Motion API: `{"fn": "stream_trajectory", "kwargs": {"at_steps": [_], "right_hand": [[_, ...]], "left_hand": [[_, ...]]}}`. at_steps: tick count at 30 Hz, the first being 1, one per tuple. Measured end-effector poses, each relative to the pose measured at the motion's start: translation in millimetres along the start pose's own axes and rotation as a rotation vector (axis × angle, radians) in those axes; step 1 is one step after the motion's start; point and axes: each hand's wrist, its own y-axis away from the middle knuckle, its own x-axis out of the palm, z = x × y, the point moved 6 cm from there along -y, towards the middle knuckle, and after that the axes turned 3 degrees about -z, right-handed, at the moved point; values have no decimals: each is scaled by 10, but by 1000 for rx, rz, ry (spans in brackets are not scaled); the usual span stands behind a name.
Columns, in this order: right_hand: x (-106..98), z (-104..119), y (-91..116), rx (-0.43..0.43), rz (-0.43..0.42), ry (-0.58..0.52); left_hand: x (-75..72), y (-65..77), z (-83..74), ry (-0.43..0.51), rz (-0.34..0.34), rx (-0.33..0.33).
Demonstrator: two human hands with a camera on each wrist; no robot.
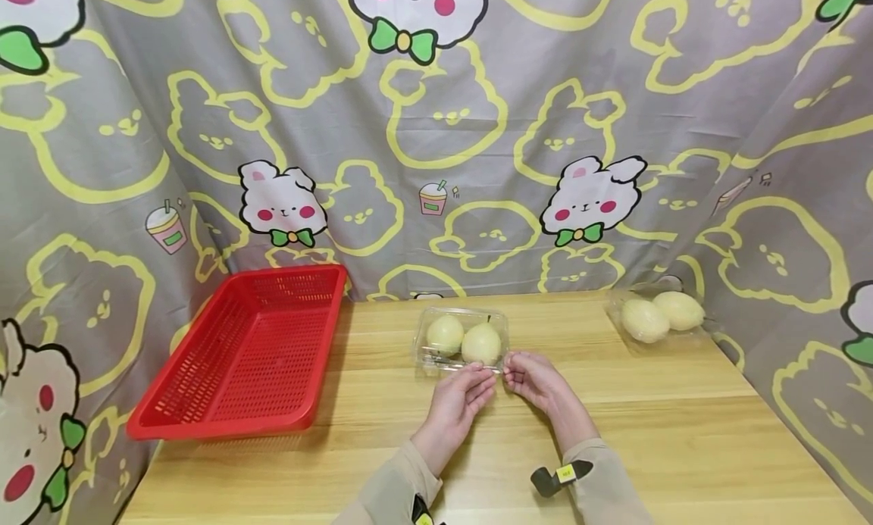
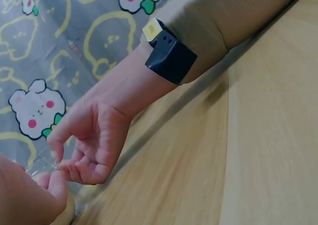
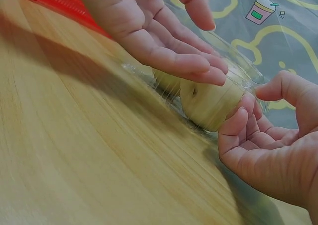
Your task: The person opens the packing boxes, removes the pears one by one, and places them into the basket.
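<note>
A clear plastic box with two pale yellow pears inside stands on the table, its front side towards me. At its right front corner my right hand pinches the thin plastic rim between thumb and curled fingers. My left hand lies along the front edge. In the right wrist view the left hand has its fingers extended across the front of the box, over the pears, while the right hand grips the rim beside them. Part of the near pear is hidden behind the fingers.
A red plastic basket with slotted walls stands on the left of the wooden table. Two pale yellow oval fruits in clear plastic lie at the back right. A patterned grey curtain hangs behind and along both sides.
</note>
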Motion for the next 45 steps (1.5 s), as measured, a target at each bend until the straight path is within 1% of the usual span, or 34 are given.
{"fn": "stream_trajectory", "kwargs": {"at_steps": [6, 12, 16, 22, 25, 31, 34, 40, 45], "right_hand": [[13, 6, 9, -6, 5, 2], [-4, -4, -4, -4, -37, 21], [-10, -25, -21, -1, -44, 39], [5, -44, -18, -2, -27, 33], [12, -47, -16, -4, -18, 22], [16, -44, -15, -13, -5, 7], [14, -44, -9, -17, 0, -3], [6, -43, -11, -29, -9, 13], [5, -39, -21, -36, -15, 30]], "left_hand": [[13, -3, 24, 32, -26, -3], [27, -30, 57, 57, -69, -7], [38, -47, 71, 68, -116, -14], [32, -53, 96, 65, -178, -14], [33, -62, 101, 77, -187, 1], [49, -78, 100, 124, -183, 43], [53, -89, 110, 126, -185, 58], [49, -112, 114, 114, -194, 60], [38, -110, 103, 111, -193, 48]]}}
